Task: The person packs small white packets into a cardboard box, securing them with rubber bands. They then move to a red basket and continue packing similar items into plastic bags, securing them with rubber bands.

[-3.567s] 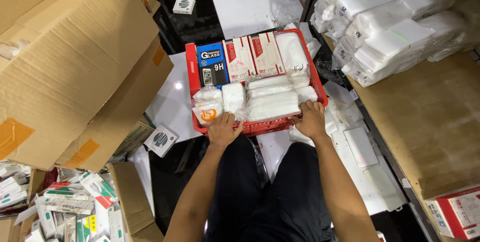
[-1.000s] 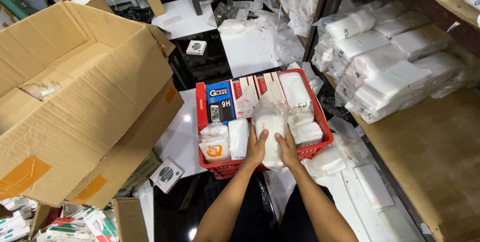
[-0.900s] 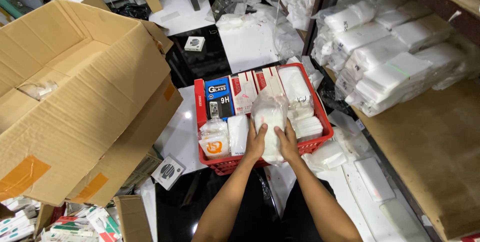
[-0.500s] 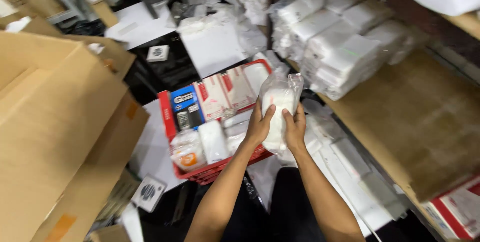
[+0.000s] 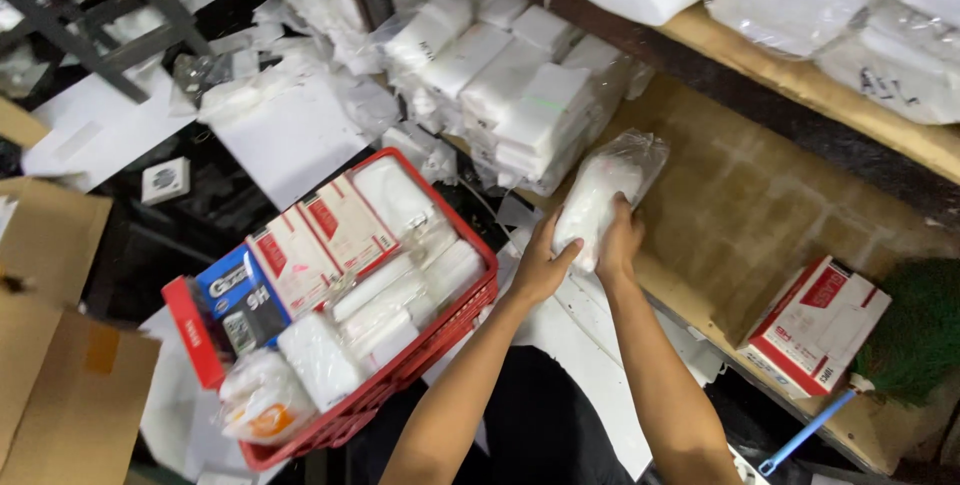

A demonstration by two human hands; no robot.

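Note:
A clear plastic bag of white packets (image 5: 600, 195) is held up between both hands over the edge of a brown wooden shelf (image 5: 760, 205). My left hand (image 5: 543, 265) grips its lower left side and my right hand (image 5: 620, 242) its lower right side. To the left, on my lap, rests a red plastic basket (image 5: 470, 320) filled with white packets, red-and-white boxes and a blue box.
Stacked white packets (image 5: 500, 75) sit at the shelf's far end. A red-and-white box (image 5: 815, 325) lies on the shelf at right, next to a green broom head (image 5: 915, 335). An open cardboard box (image 5: 50, 345) stands at left. An upper shelf (image 5: 790, 55) carries bagged white goods.
Both hands lifted the clear bag out of the red basket and carried it right, over the wooden shelf. The view swung right, away from the cardboard box.

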